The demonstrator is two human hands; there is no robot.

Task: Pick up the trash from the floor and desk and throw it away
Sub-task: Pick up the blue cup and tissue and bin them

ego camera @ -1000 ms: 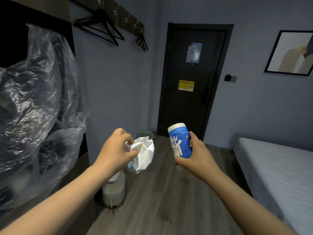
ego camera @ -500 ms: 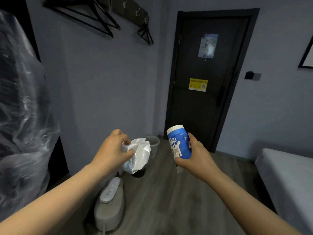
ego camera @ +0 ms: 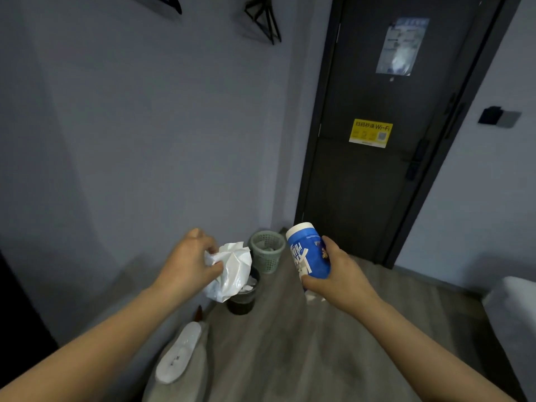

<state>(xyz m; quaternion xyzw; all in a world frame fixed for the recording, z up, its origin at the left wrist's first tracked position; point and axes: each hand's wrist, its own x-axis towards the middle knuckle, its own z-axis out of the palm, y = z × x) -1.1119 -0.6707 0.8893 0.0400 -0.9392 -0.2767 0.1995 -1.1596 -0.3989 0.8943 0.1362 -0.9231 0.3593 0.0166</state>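
My left hand [ego camera: 193,261] grips a crumpled white paper bag [ego camera: 233,269], held out at chest height. A blue cylindrical can with a white lid [ego camera: 308,253] is tilted in the grip of my right hand [ego camera: 335,274]. Beyond both hands, on the wooden floor by the wall, stand two bins: a dark bin [ego camera: 243,298] with white scraps inside, partly hidden by the bag, and farther off a pale green mesh basket [ego camera: 266,250] near the door.
A grey appliance with a white top [ego camera: 178,355] stands on the floor at lower left. The dark door [ego camera: 383,169] closes the far end. A bed edge [ego camera: 513,303] shows at right. Hangers [ego camera: 261,21] hang on the left wall.
The view has moved forward toward the door and bins; the clear plastic sheet at left has left the view. Both hands keep their hold on the bag and can.
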